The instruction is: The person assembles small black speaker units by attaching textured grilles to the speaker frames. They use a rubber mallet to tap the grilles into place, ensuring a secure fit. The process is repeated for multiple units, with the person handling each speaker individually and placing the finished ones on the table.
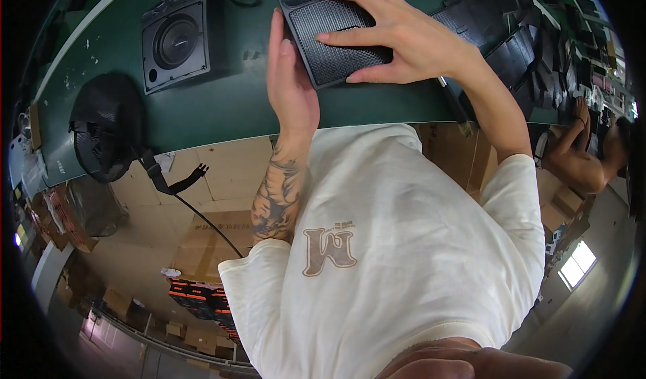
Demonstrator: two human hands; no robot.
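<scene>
Green worktop (208,113) is stretched across the upper half of the frame; its surface is marked by pale flecks toward the left. At upper centre, a grille-fronted speaker (336,59) is flanked and partly covered by two hands. The left grip (293,100) is opened flat, laid along the speaker's left side; the right grip (397,36) is spread wide, its fingertips rested on the grille. A second speaker (178,43), its cone exposed, is placed at upper left. Below it, the worktop edge is overlapped by a black bag (111,120), with a buckled strap (158,177) hung alongside. Upper right is crowded by dark panels (525,63). At lower left, a cardboard box (208,244) and stacked black-and-orange boxes (202,305) are seen. A co-worker (579,154) is glimpsed at far right, a bright window (577,266) at lower right.
</scene>
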